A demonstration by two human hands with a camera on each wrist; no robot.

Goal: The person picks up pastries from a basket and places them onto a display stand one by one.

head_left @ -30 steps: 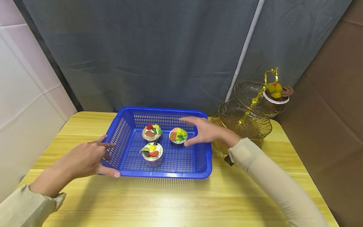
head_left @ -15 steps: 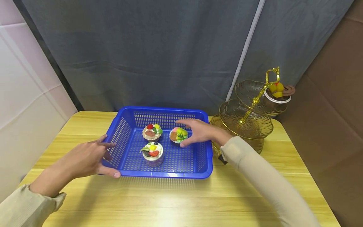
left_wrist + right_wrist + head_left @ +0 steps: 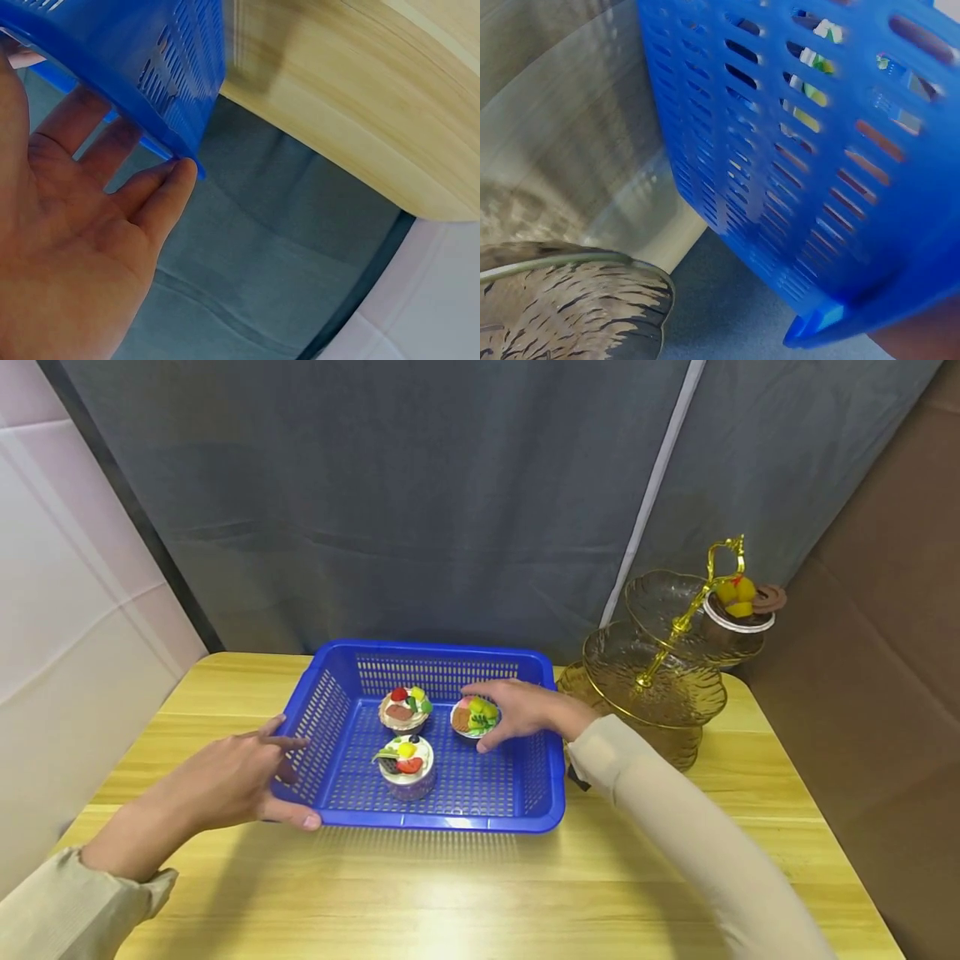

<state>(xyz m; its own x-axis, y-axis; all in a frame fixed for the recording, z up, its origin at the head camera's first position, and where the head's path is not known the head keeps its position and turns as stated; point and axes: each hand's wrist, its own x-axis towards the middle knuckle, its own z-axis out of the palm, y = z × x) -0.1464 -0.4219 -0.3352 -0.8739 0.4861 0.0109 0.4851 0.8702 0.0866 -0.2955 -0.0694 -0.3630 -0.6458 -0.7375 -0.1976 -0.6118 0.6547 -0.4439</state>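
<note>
A blue plastic basket stands on the wooden table with three toy cupcakes inside. At its left corner my left hand holds the rim, thumb along the front edge and fingertips against the side; the left wrist view shows the fingers at the rim. My right hand reaches over the basket's right side. Its thumb and fingers stand spread about a cupcake with yellow fruit; whether they touch it is unclear. Left of it sit a cupcake with a red berry and a cupcake with white cream.
A gold-rimmed tiered glass stand rises close to the basket's right side. On its top tier sits a chocolate cupcake. Behind the table hangs a grey curtain. Bare wood lies in front of the basket.
My right hand has moved left and closer around the yellow-fruit cupcake, which has stayed in place. My left hand has kept its place on the basket.
</note>
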